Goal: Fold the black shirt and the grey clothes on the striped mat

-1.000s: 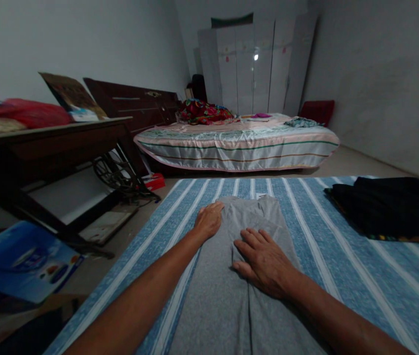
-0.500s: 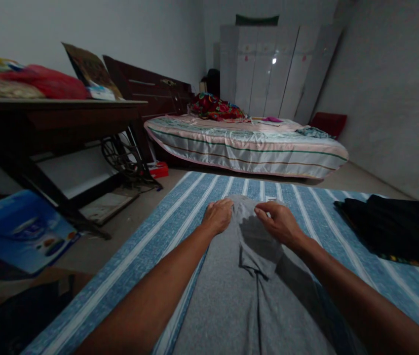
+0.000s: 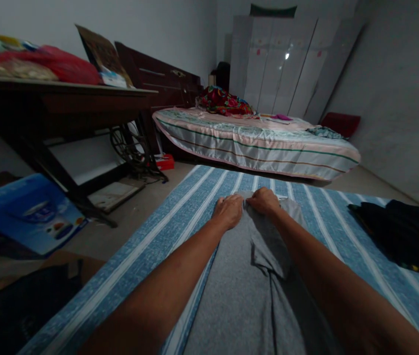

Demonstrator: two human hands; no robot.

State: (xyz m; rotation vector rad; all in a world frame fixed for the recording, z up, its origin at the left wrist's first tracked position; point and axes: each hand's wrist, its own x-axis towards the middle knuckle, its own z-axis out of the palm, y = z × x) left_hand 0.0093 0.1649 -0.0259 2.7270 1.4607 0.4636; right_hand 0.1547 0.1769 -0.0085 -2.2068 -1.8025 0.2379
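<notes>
A grey garment (image 3: 242, 291) lies lengthwise on a blue-and-white striped sheet (image 3: 179, 222). Both arms reach out over it. My left hand (image 3: 227, 211) rests at the garment's far left corner with its fingers curled down onto the cloth. My right hand (image 3: 265, 201) is right beside it at the far edge, fingers closed on the grey cloth. A fold of the garment runs down its middle between my arms.
A black piece of clothing (image 3: 401, 229) lies on the sheet at the right. A dark wooden table (image 3: 64, 106) with red bags stands left, with a blue box (image 3: 24, 212) below it. A bed (image 3: 257, 143) and white wardrobe (image 3: 286, 64) are beyond.
My right hand left the middle of the garment, where it lay flat, and moved up to the far edge beside my left hand. The view has swung slightly left.
</notes>
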